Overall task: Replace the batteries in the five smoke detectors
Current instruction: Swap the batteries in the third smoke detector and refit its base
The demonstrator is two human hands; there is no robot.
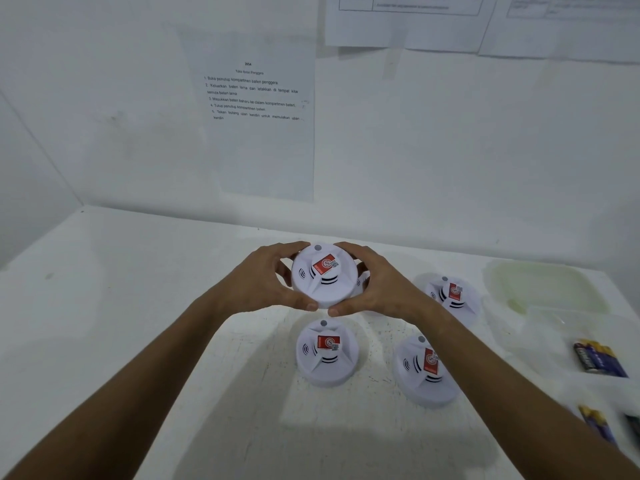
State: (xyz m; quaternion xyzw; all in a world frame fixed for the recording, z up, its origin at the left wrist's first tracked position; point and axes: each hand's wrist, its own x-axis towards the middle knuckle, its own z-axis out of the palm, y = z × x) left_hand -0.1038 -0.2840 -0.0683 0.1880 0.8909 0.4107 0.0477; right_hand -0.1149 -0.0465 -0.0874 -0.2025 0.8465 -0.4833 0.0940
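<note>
I hold a white round smoke detector (323, 276) with a red sticker above the table, face up. My left hand (268, 277) grips its left rim and my right hand (375, 284) grips its right rim, thumbs meeting at the near edge. Three more detectors rest on the table: one below the held one (327, 351), one at near right (420, 370) partly covered by my right forearm, and one at far right (452, 295). Part of another white piece (362, 282) peeks out behind my right fingers. Dark blue batteries (597, 358) lie at the right.
A clear plastic container (547, 289) stands at the far right of the white table (138, 306). More batteries (597, 426) lie near the right edge. A printed instruction sheet (256, 126) hangs on the wall straight ahead, other papers (408, 22) above it.
</note>
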